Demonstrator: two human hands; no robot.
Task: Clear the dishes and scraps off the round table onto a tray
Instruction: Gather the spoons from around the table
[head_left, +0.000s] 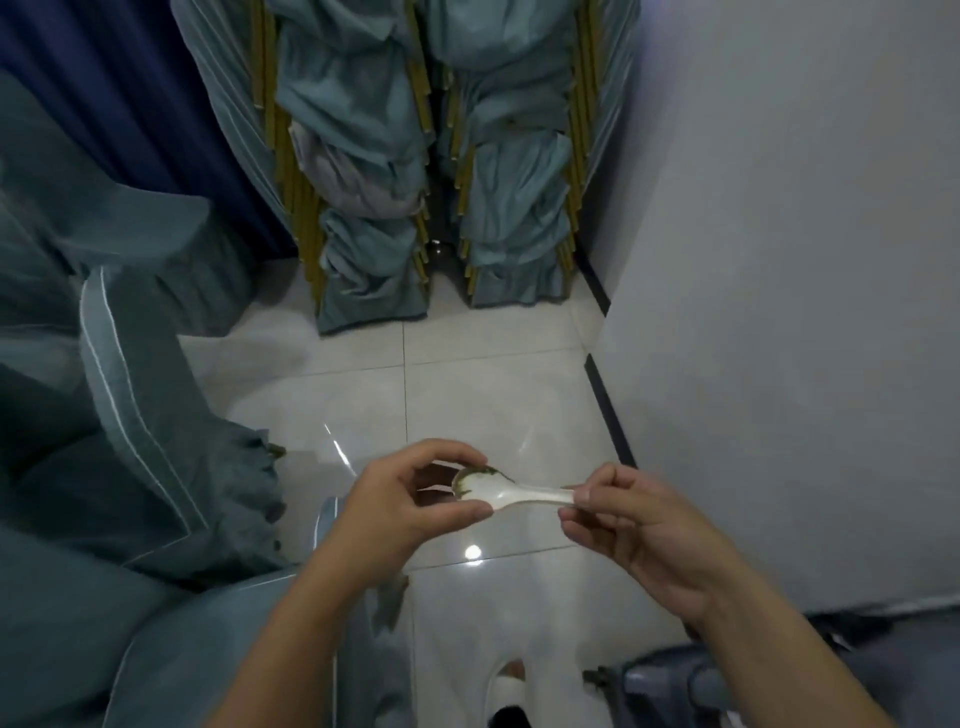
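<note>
A white ceramic soup spoon (511, 492) with green scraps in its bowl hangs above the tiled floor, held between both hands. My right hand (631, 525) pinches the end of its handle between thumb and fingers. My left hand (405, 501) curls round the bowl end, with thumb below and fingers above; a thin pale sliver shows inside that hand, and I cannot tell what it is. Neither the round table top nor a tray is in view.
Two stacks of chairs in teal covers (363, 208) (511, 218) stand against the far wall. A teal covered chair (135, 415) is at my left, a white wall (779, 312) at my right, and glossy floor tiles (467, 379) lie between. A grey object (670, 680) sits low right.
</note>
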